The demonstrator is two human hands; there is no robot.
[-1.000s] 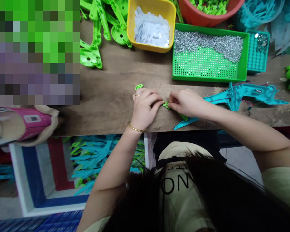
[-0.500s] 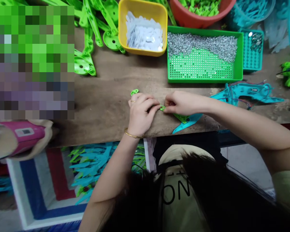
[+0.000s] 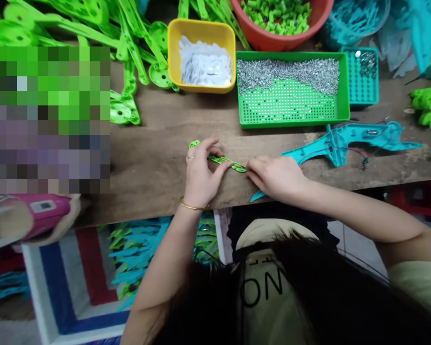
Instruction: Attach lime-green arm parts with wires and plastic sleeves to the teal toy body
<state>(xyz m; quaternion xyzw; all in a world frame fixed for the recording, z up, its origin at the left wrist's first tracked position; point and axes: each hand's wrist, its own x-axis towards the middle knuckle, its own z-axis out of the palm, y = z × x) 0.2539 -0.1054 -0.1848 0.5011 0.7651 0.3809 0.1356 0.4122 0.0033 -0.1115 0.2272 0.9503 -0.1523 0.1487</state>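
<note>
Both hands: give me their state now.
Left hand: closed, holding the slim green plastic strip.
Right hand: closed, fingertips at the strip's right end; grip partly hidden.

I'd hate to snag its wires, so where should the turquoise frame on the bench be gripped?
Probably by the slim arm of the turquoise frame, just beyond the right hand, from above. That stretch is narrow and shows no wires; they trail around the middle and the wider end.
</note>
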